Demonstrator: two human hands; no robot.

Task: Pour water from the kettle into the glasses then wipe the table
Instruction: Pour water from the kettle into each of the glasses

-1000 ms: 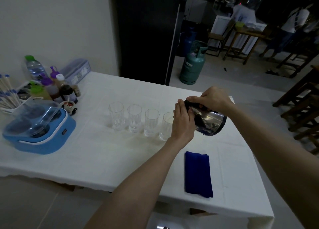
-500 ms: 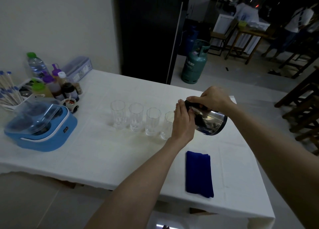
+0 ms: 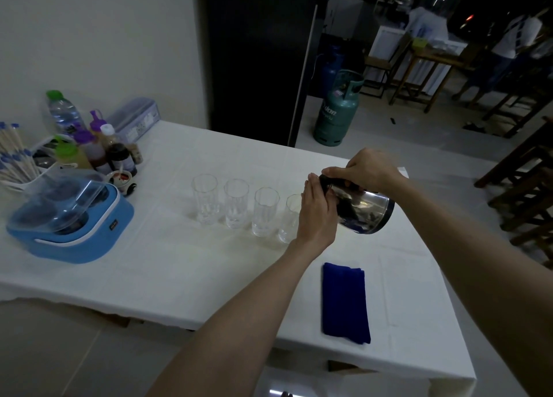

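Note:
A steel kettle (image 3: 363, 209) is tipped to the left over the rightmost glass (image 3: 291, 217). My right hand (image 3: 366, 170) grips its dark handle from above. My left hand (image 3: 317, 214) lies flat with straight fingers against the kettle's lid end and hides part of that glass. A row of several clear glasses (image 3: 236, 203) stands to the left on the white table (image 3: 167, 265). A folded blue cloth (image 3: 344, 302) lies near the front edge, below the kettle. No water stream is visible.
A blue appliance with a clear lid (image 3: 70, 217) sits at the left. Sauce bottles (image 3: 98, 148), a water bottle (image 3: 61, 110) and chopsticks (image 3: 13, 157) crowd the back left corner. A green gas cylinder (image 3: 339, 107) stands on the floor beyond; wooden chairs (image 3: 526, 184) at right.
Both hands and the tilted kettle stay in about the same place over the rightmost glass. Only the camera view has shifted slightly.

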